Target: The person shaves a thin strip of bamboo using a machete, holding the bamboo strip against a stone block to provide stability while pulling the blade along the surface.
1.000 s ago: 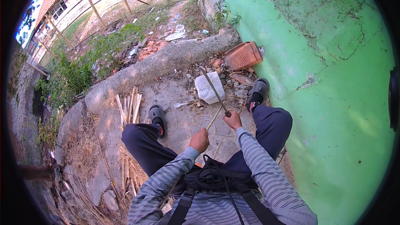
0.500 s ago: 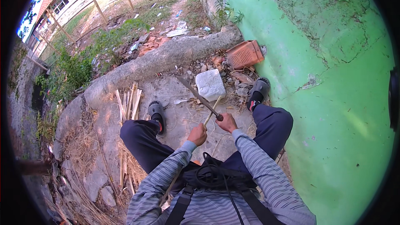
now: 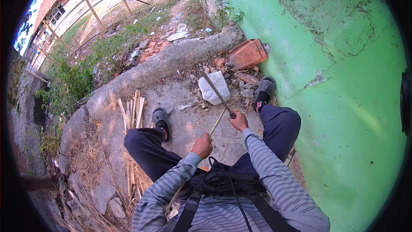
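My right hand (image 3: 239, 122) is closed round the dark handle of a long narrow knife (image 3: 217, 93), its blade slanting away to the far left. In my closed left hand (image 3: 202, 145) is a thin pale stick (image 3: 218, 121), perhaps split bamboo. The stick's far end meets the blade near the handle in this view; whether they touch I cannot tell. Its near part runs back beneath my left forearm. Just beyond, behind the blade, sits a whitish block (image 3: 214, 87) on the ground.
Pale split strips (image 3: 134, 111) lie left of my left shoe (image 3: 161, 122). A white plastic fork (image 3: 184, 107) is on the concrete. An orange clay tile (image 3: 248, 54) leans near the green wall (image 3: 343, 124) at right. A low rounded concrete kerb (image 3: 163, 64) crosses ahead.
The knife and my right hand have moved a little right and away, and the blade points more straight ahead. My left hand has dropped slightly nearer with the stick. The view has shifted slightly.
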A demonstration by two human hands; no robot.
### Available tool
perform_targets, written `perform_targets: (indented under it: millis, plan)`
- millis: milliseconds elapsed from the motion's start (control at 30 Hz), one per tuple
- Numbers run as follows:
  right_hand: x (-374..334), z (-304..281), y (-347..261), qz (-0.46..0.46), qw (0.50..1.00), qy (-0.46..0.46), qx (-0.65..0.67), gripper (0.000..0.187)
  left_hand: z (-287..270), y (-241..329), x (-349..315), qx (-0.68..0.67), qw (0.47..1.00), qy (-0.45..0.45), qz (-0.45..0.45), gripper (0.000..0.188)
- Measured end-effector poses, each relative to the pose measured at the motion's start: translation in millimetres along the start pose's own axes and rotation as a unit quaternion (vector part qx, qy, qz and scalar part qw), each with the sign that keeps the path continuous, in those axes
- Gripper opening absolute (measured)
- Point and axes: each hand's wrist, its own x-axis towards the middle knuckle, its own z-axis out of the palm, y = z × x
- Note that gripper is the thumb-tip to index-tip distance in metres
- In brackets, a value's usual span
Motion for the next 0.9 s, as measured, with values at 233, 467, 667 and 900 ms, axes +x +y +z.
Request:
perform_targets:
  millis: [233,467,667,900]
  plan:
    - [-9.8,-4.1,-7.5,-0.028,0.999,-0.039,0.002,0.027,7.6,-4.4,13.0,-0.005,1.0,-0.002,-0.004,0.023]
    - [-14.7,-8.3,-33.6,-0.082,0.994,-0.072,-0.027,0.023,-7.4,-2.4,-10.3,0.003,1.0,0.015,-0.007,0.023]
    - [-1.2,1.2,1.9,0.014,1.0,-0.021,-0.001,0.03,-34.2,-10.0,-47.3,0.004,1.0,0.014,0.018,0.021]
    - [-3.5,7.9,12.4,0.028,0.999,-0.034,0.006,0.033,-50.9,-17.3,-7.8,0.041,0.998,0.051,-0.015,0.025]
